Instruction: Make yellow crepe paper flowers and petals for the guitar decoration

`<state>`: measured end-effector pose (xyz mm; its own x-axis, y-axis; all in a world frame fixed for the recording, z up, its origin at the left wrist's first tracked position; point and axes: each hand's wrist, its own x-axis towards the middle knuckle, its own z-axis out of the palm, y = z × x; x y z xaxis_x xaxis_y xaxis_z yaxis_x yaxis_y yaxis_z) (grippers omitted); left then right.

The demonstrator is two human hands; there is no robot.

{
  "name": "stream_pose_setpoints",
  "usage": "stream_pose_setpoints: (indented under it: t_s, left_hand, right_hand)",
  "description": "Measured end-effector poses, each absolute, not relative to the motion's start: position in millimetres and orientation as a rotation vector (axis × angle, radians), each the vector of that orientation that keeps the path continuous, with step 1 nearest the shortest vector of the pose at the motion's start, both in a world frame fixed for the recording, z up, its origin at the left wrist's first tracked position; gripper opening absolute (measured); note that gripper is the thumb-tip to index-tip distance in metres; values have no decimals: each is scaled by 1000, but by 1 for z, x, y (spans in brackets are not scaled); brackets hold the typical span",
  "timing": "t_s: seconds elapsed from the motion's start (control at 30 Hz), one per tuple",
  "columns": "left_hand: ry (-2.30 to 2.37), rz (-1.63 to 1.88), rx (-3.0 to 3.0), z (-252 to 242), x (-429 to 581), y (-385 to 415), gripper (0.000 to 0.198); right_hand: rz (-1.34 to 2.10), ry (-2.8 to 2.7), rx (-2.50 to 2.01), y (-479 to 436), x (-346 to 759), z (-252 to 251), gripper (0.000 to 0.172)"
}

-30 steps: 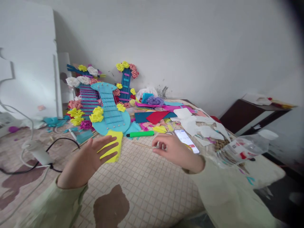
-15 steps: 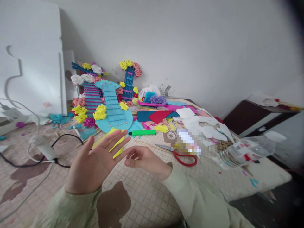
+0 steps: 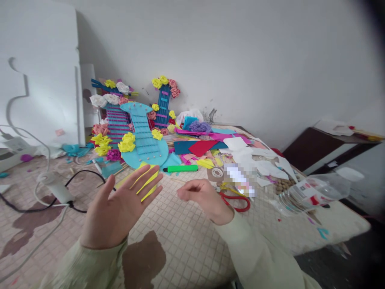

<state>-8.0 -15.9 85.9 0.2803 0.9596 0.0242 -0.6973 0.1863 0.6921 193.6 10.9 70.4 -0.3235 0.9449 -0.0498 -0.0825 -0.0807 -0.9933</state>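
Observation:
My left hand (image 3: 116, 210) is raised palm up over the tiled surface (image 3: 180, 245), fingers stretched out and spread, holding nothing. A yellow paper piece (image 3: 149, 182) lies just beyond its fingertips. My right hand (image 3: 203, 198) hovers to the right with its fingers loosely curled; nothing shows in them. Red-handled scissors (image 3: 236, 200) lie right behind that hand, partly hidden by it. A green marker (image 3: 180, 168) rests past both hands.
Blue guitar-shaped paper crafts (image 3: 141, 136) with paper flowers stand at the back. Coloured and white paper scraps (image 3: 240, 154) cover the right side, beside a phone (image 3: 239, 178) and a clear plastic bottle (image 3: 313, 188). A glue gun (image 3: 55, 186) with cables lies at left. A dark table (image 3: 319, 146) stands far right.
My right hand drew in from the scissors toward my left palm, then moved back right a little. My left hand rose off the yellow paper and turned palm up.

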Motion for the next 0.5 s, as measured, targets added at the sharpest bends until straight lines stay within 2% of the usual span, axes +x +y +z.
stream_pose_setpoints:
  t_s: [0.17,0.37,0.5]
  left_hand:
    - [406,1218,638,80,-7,-16,63]
    - [264,1099,612,74,-3,-21,69]
    - [138,992,611,71,-1,-27,74]
  right_hand:
    - [1170,-1272,-1055,21,215,80,18]
    - [900,-1649,-913,10,198,89,10]
    - [644,-1831,-811,7,181,91,14]
